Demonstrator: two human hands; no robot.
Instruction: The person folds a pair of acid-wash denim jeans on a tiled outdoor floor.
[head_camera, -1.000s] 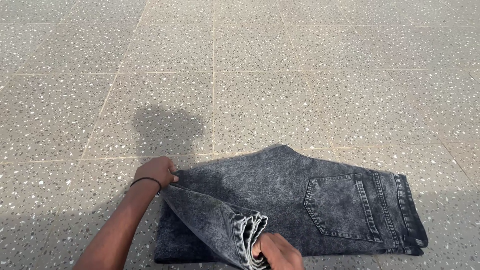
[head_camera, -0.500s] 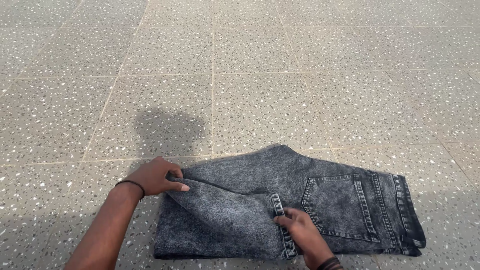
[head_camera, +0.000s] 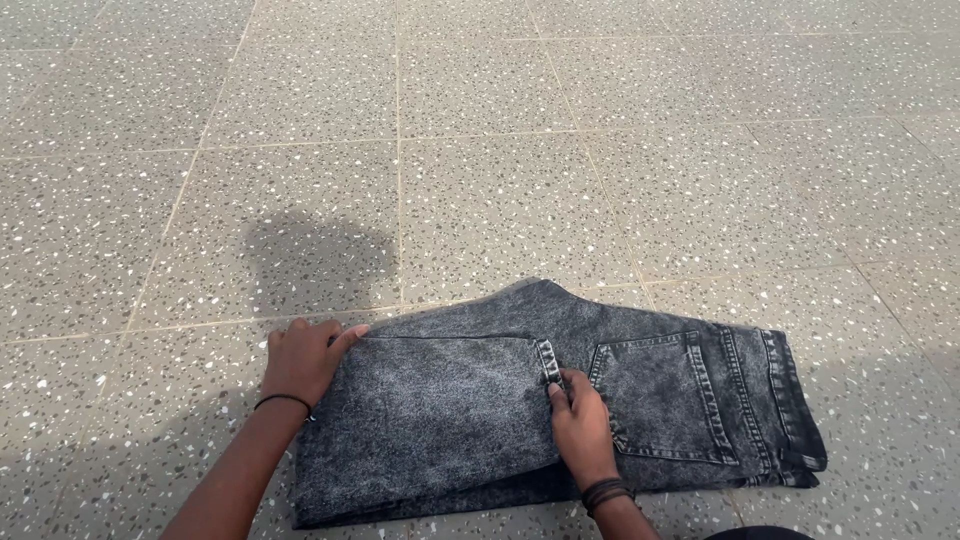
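A pair of dark grey acid-washed jeans (head_camera: 680, 390) lies folded on the speckled terrazzo floor (head_camera: 500, 180), waistband to the right and back pocket facing up. The leg part (head_camera: 430, 410) is folded over from the left and lies flat on top. My left hand (head_camera: 305, 355) rests flat on the fold at the jeans' left edge, a dark band on its wrist. My right hand (head_camera: 580, 425) presses down on the hem of the folded leg, next to the pocket, with dark bands on its wrist too.
Tiled terrazzo floor with thin grout lines stretches all around. A shadow (head_camera: 320, 265) falls on the floor just beyond my left hand.
My right hand has carried the leg's hem from low in front up and to the right, laying it flat by the pocket. My left hand stayed on the fold.
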